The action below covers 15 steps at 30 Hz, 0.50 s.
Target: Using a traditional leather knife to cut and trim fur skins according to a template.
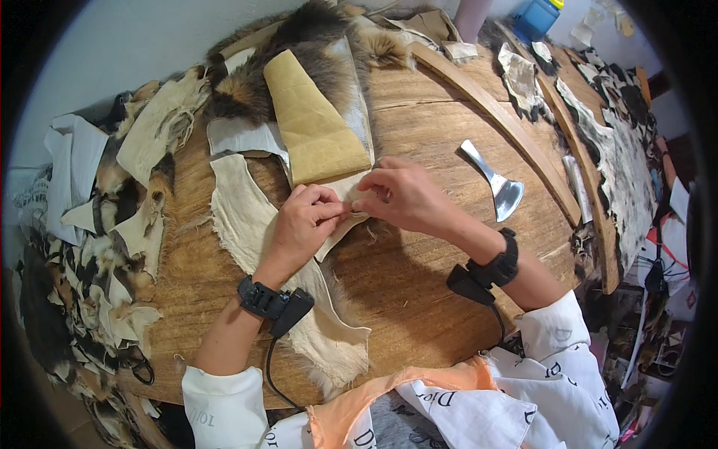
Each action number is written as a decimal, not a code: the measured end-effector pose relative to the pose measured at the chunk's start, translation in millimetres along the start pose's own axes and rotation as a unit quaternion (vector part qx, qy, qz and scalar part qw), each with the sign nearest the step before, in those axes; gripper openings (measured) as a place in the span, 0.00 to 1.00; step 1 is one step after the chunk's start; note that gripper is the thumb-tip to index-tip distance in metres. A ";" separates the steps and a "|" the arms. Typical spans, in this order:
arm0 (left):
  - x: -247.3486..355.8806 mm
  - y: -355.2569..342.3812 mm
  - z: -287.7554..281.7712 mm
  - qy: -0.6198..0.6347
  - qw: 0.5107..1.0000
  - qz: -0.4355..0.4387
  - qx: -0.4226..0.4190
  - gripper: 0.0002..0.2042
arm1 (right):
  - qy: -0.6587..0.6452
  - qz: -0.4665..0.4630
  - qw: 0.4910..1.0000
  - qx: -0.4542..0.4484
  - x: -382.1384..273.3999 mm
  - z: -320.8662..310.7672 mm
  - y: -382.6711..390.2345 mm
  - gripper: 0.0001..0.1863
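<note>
Near the middle of the table, my left hand (308,218) and my right hand (400,196) meet with fingertips together. Both pinch the edge of a small cream hide piece (338,238); the exact spot between the fingers is partly hidden. Just beyond my fingers lies a tan paper pattern (318,123), its near edge overlapping the pale hide. A long strip of fur hide (247,213), skin side up, runs beneath my left wrist toward me. To the right of my right hand rests a silver knife with a broad fan-shaped blade (506,196).
A brown and black fur pelt (299,52) lies at the back. Fur scraps (120,299) and folded white paper (73,168) crowd the left. Wooden strips (501,120) and more hides (636,179) line the right. A blue container (536,21) stands at the back right.
</note>
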<state>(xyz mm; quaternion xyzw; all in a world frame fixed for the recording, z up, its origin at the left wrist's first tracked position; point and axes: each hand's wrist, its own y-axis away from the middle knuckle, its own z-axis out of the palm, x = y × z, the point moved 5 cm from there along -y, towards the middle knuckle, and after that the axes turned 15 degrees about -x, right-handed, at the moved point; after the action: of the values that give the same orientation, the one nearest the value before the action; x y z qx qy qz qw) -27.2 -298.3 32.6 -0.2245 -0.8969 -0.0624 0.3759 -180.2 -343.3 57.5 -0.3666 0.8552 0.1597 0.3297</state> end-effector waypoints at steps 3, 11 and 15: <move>0.9 0.5 0.0 0.000 1.000 -0.006 0.003 0.05 | 0.013 -0.024 0.999 -0.020 3.5 13.6 -6.7 0.08; -3.7 3.2 -0.9 -0.008 1.000 -0.018 -0.006 0.06 | -0.026 -0.035 0.990 0.137 27.0 -18.0 -0.1 0.07; 8.0 -4.6 -0.5 0.003 1.000 -0.002 -0.001 0.07 | 0.336 0.375 0.836 0.219 73.7 -118.9 62.1 0.06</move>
<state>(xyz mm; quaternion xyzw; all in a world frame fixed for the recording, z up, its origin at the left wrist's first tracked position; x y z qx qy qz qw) -33.9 -299.7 38.8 -0.2233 -0.8960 -0.0647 0.3784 -316.7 -400.7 96.2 0.0331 0.9980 -0.0533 0.0088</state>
